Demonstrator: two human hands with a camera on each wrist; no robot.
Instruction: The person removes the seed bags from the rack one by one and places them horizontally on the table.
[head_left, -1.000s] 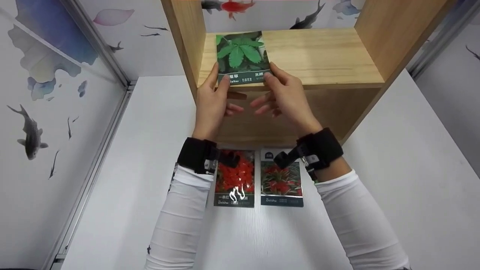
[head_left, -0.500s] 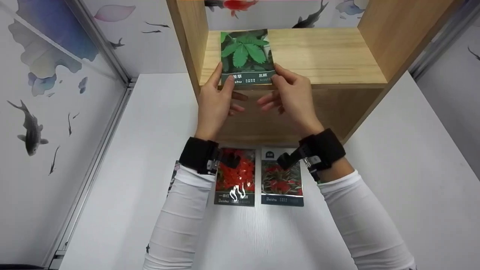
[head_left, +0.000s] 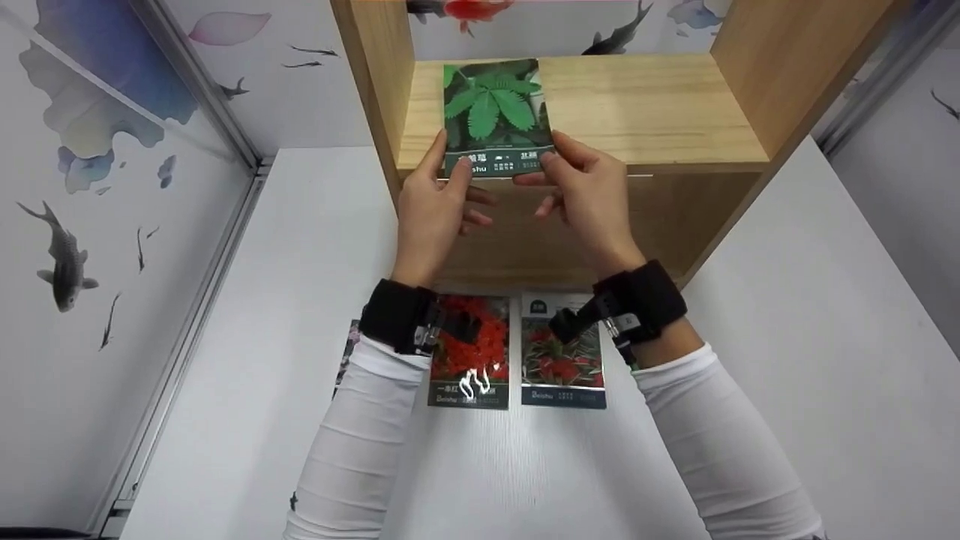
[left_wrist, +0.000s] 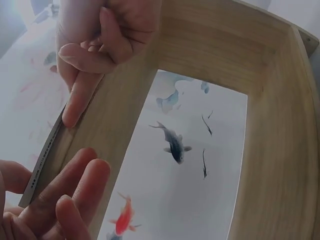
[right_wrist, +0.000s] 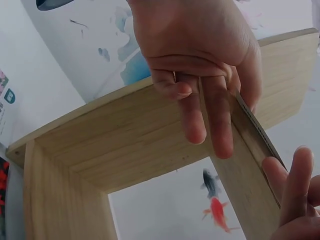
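Both hands hold one seed packet point(head_left: 495, 105) printed with green leaves, over the left front part of a wooden shelf. My left hand point(head_left: 431, 210) pinches its lower left side, thumb on the printed face. The lower right corner is pinched by my right hand point(head_left: 592, 199), its index finger under the bottom edge. In the left wrist view the packet point(left_wrist: 45, 156) appears edge-on between the hands, above the shelf unit's open lower space. The right wrist view likewise shows only the thin edge of the packet point(right_wrist: 260, 129).
Two more seed packets, one with red flowers point(head_left: 480, 349) and one with spiky red-green plants point(head_left: 559, 367), lie on the white table point(head_left: 480, 472) before the shelf unit. Another packet point(head_left: 348, 345) peeks out beside the left forearm. Wooden side panels point(head_left: 795, 75) flank the shelf point(head_left: 645, 112).
The packet and both hands have shifted a little to the right, then slightly back toward me. The right index finger has moved up along the packet's bottom edge.
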